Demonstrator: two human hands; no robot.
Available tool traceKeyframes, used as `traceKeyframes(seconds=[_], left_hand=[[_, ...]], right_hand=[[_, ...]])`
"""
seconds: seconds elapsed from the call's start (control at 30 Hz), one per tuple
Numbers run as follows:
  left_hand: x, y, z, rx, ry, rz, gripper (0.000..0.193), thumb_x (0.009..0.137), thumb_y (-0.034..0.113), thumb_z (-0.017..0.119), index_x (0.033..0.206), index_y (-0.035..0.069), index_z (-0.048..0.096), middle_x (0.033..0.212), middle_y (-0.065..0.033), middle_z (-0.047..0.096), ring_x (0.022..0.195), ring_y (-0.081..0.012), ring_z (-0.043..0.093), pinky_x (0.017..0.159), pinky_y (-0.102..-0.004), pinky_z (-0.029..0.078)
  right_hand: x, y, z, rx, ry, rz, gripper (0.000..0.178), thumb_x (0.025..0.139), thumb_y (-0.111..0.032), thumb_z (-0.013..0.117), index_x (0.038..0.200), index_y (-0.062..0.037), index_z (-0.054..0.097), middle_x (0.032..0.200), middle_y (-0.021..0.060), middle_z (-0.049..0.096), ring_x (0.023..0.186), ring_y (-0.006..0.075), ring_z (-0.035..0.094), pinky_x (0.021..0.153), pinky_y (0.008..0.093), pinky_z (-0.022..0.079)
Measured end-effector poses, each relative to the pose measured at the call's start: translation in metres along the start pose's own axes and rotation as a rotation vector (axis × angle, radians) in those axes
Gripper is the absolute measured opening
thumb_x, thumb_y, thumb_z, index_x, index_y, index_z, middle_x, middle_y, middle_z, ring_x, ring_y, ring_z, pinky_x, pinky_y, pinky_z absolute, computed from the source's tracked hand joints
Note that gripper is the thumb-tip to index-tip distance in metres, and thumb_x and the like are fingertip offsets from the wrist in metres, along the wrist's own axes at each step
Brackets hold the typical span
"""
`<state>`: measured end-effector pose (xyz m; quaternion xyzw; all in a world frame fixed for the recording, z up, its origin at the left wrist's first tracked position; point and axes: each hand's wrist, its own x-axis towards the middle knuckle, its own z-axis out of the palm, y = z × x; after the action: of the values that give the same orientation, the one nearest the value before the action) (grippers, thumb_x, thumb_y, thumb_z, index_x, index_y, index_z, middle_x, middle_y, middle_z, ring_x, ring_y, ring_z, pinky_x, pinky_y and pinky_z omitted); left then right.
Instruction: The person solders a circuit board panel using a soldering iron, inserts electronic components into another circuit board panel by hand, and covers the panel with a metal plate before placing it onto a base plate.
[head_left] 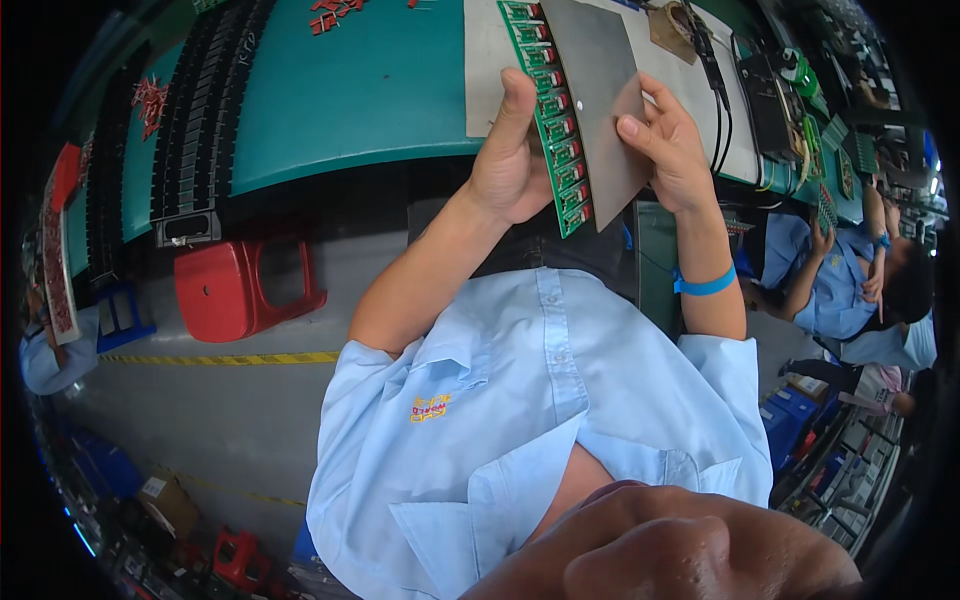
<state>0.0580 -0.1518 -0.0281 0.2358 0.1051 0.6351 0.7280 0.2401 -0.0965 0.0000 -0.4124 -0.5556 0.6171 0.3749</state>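
A long green circuit board [553, 125] with a row of red and white components is held up over the front edge of the bench. My left hand [512, 165] grips its left side, thumb pointing up and the other fingers hidden behind it. Against the board's right side stands a flat grey plate [600, 95], tilted, with a small light spot on it. My right hand [675, 150] holds the plate's right edge between thumb and fingers. Whether plate and board are joined cannot be seen.
Red components [335, 14] lie loose on the green bench mat [350, 95], with another heap [150, 105] farther left. Black slotted rails [200, 110] run along the left. A red stool [240, 290] stands below. Black cables [722, 90] hang at right; a co-worker [840, 270] sits beyond.
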Motion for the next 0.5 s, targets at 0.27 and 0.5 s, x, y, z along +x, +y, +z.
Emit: traceKeyframes(seconds=[0.27, 0.5], left_hand=[[-0.0022, -0.0023, 0.0051, 0.063, -0.05, -0.012, 0.089, 0.088, 0.079, 0.046, 0.154, 0.021, 0.034, 0.152, -0.0092, 0.047, 0.136, -0.029, 0.048, 0.113, -0.0525, 0.034], [-0.0035, -0.0036, 0.0054, 0.139, -0.105, -0.002, 0.09, 0.088, 0.079, 0.045, 0.156, 0.022, 0.031, 0.154, -0.008, 0.044, 0.139, -0.0289, 0.045, 0.115, -0.0525, 0.032]], right_hand=[[-0.0016, -0.0055, -0.0071, -0.034, -0.026, 0.004, 0.073, 0.079, -0.014, 0.084, 0.139, 0.0033, 0.045, 0.116, 0.023, 0.066, 0.104, 0.0306, 0.065, 0.098, 0.0379, 0.049], [-0.0055, -0.0087, -0.0087, -0.028, -0.002, -0.027, 0.074, 0.076, -0.014, 0.086, 0.137, 0.0025, 0.046, 0.115, 0.0238, 0.067, 0.101, 0.0316, 0.067, 0.094, 0.0384, 0.051]])
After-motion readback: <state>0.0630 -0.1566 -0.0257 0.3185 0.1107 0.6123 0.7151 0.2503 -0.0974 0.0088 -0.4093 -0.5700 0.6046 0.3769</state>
